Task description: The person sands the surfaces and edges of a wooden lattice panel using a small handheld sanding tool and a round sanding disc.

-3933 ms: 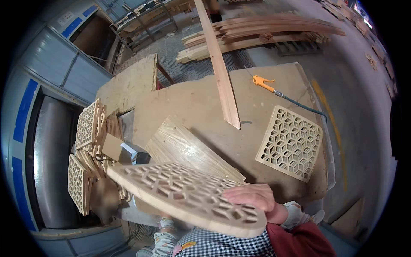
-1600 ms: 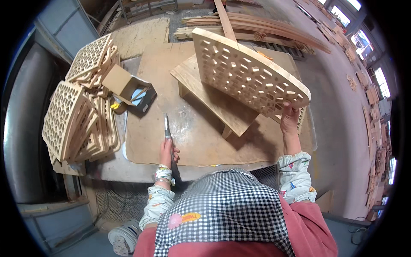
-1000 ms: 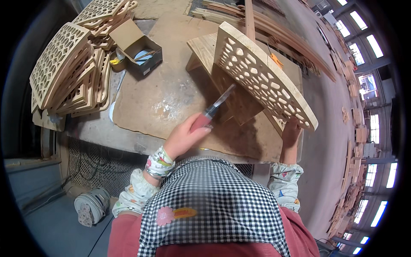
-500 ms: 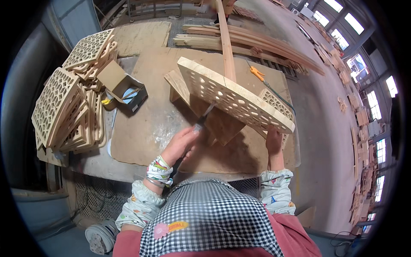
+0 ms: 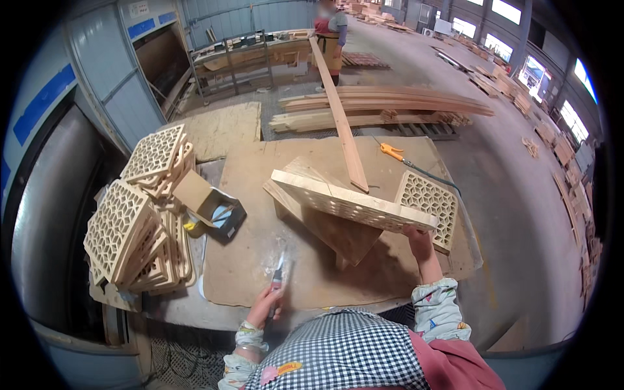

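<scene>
In my left hand (image 5: 264,307) is a slim handheld power tool (image 5: 277,279) with a dark and red body and a narrow pale tip. Its tip points away from me over the brown board, apart from any workpiece. My right hand (image 5: 419,242) grips the right end of a thick wooden lattice panel (image 5: 351,201), which is tilted up with its pierced face partly toward me. Beneath the panel is a wooden block stand (image 5: 348,244). Another lattice panel (image 5: 429,201) lies flat just beyond my right hand.
Stacks of lattice panels (image 5: 120,224) stand at the left, beside an open cardboard box (image 5: 227,218). An orange air blow gun (image 5: 392,151) with a hose lies at the back right. A long plank (image 5: 341,123) reaches toward a person (image 5: 330,42) beyond several stacked boards (image 5: 383,101).
My left hand has drawn the tool away from the panel's holes, toward me and left. The panel has tipped, showing less of its pierced face. The view has lifted, showing the far person.
</scene>
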`<state>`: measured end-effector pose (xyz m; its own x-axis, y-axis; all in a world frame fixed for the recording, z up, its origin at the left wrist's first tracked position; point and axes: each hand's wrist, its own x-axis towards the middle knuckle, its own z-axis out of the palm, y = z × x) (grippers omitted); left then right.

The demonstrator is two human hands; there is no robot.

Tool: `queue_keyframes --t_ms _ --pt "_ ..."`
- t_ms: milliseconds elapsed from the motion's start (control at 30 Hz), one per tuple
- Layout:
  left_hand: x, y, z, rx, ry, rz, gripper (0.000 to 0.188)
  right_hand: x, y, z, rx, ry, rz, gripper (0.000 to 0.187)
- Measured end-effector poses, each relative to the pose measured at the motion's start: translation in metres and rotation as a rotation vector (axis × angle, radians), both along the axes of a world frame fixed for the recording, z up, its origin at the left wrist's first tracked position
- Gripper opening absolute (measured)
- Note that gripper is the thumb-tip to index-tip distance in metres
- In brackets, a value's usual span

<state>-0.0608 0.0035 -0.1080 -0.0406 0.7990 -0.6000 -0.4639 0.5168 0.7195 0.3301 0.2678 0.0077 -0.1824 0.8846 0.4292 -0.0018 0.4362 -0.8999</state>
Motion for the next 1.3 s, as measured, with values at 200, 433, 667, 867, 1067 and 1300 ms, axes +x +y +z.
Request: queue_keyframes --t_ms 200,433,667,867,1067,1300 --pt "-0.069 -0.009 -0.059 -0.086 0.126 0.297 0.026 -0.011 -0.022 0.031 -0.012 -0.088 0.021 0.014" --pt "-0.123 -0.021 -0.123 0.040 0.199 0.345 0.028 -0.023 -0.040 0.028 0.133 -0.186 -0.019 0.021" --pt "-0.121 -0.033 -0.136 0.130 0.084 0.419 0.031 -0.034 -0.054 0.015 0.245 -0.239 -0.079 0.019" --pt "-0.119 -0.026 -0.118 0.097 0.050 0.453 0.028 -0.053 -0.071 0.018 0.154 -0.227 -0.155 0.019" --pt "-0.139 -0.022 -0.087 0.157 -0.032 0.198 0.029 -0.058 -0.077 0.008 0.212 -0.239 -0.200 0.016" --pt "-0.166 -0.013 -0.134 0.095 -0.069 0.153 0.033 -0.075 -0.085 0.025 0.034 -0.181 -0.241 0.020"
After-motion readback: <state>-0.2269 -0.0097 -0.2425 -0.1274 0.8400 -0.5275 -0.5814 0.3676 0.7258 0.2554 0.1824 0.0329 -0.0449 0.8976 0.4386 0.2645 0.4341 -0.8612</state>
